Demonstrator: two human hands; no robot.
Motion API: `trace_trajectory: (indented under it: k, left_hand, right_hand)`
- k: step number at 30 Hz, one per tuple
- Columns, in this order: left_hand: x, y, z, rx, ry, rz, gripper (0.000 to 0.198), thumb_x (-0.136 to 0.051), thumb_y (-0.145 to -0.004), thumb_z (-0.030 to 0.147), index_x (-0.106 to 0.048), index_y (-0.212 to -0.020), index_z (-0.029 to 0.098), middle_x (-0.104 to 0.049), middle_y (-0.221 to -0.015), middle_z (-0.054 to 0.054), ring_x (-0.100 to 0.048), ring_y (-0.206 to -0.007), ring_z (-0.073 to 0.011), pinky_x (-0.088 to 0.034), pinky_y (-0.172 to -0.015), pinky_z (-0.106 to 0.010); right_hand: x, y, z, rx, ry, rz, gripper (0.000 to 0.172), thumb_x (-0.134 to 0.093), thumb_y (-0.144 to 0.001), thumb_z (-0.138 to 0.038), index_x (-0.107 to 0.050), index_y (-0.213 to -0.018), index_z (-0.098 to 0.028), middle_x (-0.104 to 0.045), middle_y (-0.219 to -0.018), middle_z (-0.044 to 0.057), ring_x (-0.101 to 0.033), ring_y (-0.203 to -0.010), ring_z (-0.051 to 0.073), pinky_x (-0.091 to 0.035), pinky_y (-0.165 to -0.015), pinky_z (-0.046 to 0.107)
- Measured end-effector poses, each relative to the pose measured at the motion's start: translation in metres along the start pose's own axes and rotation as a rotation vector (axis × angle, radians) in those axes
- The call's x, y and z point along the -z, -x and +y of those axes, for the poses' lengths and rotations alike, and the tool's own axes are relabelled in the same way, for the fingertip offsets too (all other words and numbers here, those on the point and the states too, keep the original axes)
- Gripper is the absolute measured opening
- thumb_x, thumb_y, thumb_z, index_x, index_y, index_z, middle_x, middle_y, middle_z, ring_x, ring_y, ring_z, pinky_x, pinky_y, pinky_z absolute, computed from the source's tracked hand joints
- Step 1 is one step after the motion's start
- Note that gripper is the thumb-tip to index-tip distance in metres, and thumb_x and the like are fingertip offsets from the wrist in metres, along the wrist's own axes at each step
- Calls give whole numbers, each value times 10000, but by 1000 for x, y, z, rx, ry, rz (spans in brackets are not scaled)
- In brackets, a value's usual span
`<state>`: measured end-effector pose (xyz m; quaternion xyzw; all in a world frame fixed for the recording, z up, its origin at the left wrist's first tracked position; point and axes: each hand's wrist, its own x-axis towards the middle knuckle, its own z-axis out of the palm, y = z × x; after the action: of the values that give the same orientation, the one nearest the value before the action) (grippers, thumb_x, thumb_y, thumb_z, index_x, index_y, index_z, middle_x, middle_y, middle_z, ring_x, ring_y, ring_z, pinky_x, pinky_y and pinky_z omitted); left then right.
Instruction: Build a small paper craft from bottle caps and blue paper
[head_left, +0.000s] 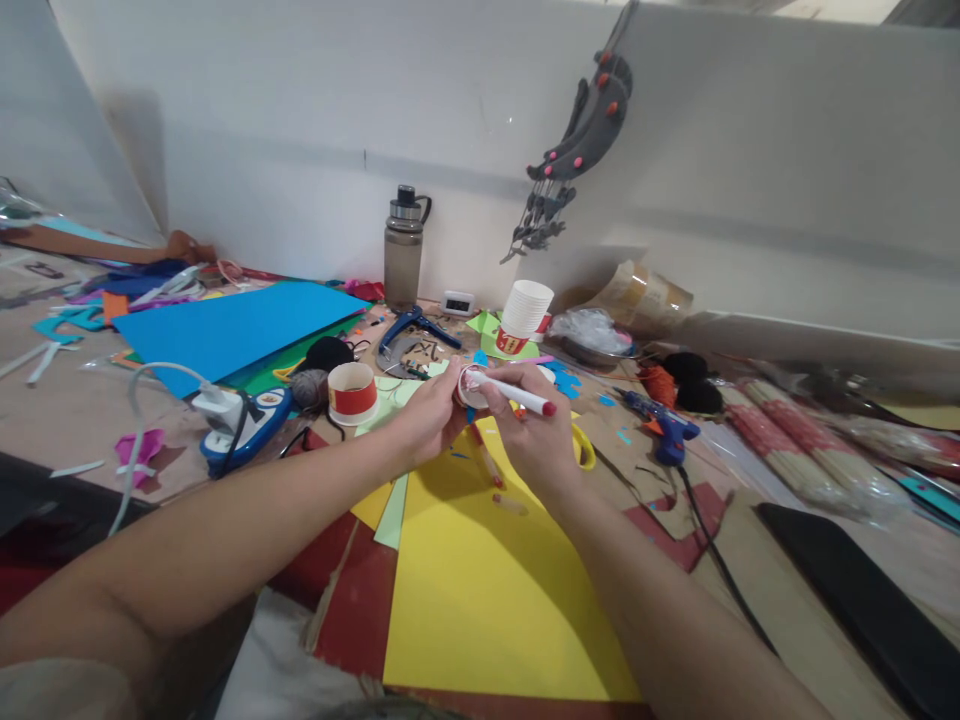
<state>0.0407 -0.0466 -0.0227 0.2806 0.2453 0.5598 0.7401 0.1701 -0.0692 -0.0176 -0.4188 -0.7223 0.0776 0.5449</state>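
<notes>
My left hand (pixel 433 415) is closed around a small white paper cup (pixel 470 384), its round end facing me and reddish marks showing on it. Blue paper pieces (pixel 480 357) stick out by the cup's edge. In my right hand (pixel 536 435) is a white marker (pixel 521 394) with a red end, its other end pointing at the cup; the tip is hidden by my fingers. Below both hands lies a yellow sheet (pixel 495 610), and a red-tipped pen-like piece (pixel 487 460) rests on it. Yellow scissor handles (pixel 583 447) show beside my right wrist.
To the left are a red-and-white paper cup (pixel 352 395), a blue power strip (pixel 255 430) and blue sheets (pixel 240 325). A bottle (pixel 403 250) and stacked cups (pixel 523 315) stand behind. On the right lie a glue gun (pixel 664 425) with its cord and a black phone-like slab (pixel 855 600).
</notes>
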Motion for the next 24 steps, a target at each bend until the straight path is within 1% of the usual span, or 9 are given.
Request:
trace_trajectory:
  k: [2,5,9,11,13,15,19,21,24]
  left_hand:
    - [-2,0,2,8,-10,20,289,-548,-933,339,-660,-785,118,-680,-748,-42,-616,-669,-110,-533,-699,-227]
    - [-2,-2,5,0,-24,29,292,-532,-940,349,-669,-831,115,-702,-800,-64,-636,-716,-131,-541,-723,-250]
    - [0,-3,5,-36,-17,59,283,-556,-927,356,-662,-807,122,-690,-756,-44,-628,-696,-116,-524,-686,-208]
    - [1,-3,3,-17,-12,35,274,-581,-914,354,-656,-791,121,-678,-729,-32,-610,-657,-100,-517,-666,-193]
    - [1,-2,2,9,-10,1,277,-580,-914,357,-655,-796,118,-682,-741,-38,-614,-663,-106,-529,-686,-213]
    - [1,-3,1,9,-10,7,285,-572,-917,365,-660,-811,116,-693,-766,-50,-628,-688,-121,-542,-713,-239]
    - [3,-5,2,-27,-12,36,289,-576,-914,372,-666,-804,121,-680,-731,-35,-611,-649,-104,-527,-677,-206]
    - [3,-6,3,-10,-20,22,301,-556,-925,374,-667,-807,121,-682,-739,-38,-613,-651,-105,-529,-674,-211]
    - [2,-5,4,1,-24,17,327,-529,-937,389,-677,-842,114,-710,-813,-70,-649,-730,-131,-545,-709,-235]
  right_hand:
    - [2,-1,2,41,68,-9,146,-579,-906,-355,-658,-913,-232,-717,-896,55,-649,-847,222,-476,-780,381]
    - [5,-2,2,44,162,19,126,-572,-898,-326,-637,-868,-222,-707,-855,54,-636,-815,227,-452,-742,381]
    - [5,-1,-3,86,138,-59,139,-568,-899,-323,-626,-823,-221,-684,-791,33,-621,-768,211,-432,-726,368]
    - [4,-1,-4,101,110,-57,139,-567,-905,-330,-635,-854,-220,-687,-811,35,-626,-786,211,-432,-740,369]
    - [3,-2,-3,90,123,-9,134,-569,-905,-332,-638,-880,-220,-697,-845,45,-630,-809,218,-431,-748,372]
    - [4,-2,-2,69,161,16,128,-570,-899,-326,-632,-858,-222,-701,-840,45,-627,-799,222,-428,-734,372]
    - [5,-3,-2,78,146,-65,142,-570,-890,-332,-624,-813,-225,-689,-772,33,-620,-750,215,-426,-699,362]
    - [5,-3,-3,68,137,-56,148,-571,-890,-343,-625,-819,-225,-692,-787,40,-622,-757,219,-430,-701,365]
    - [6,-4,-3,23,126,-31,152,-565,-889,-350,-614,-816,-226,-694,-809,44,-624,-761,219,-438,-701,365]
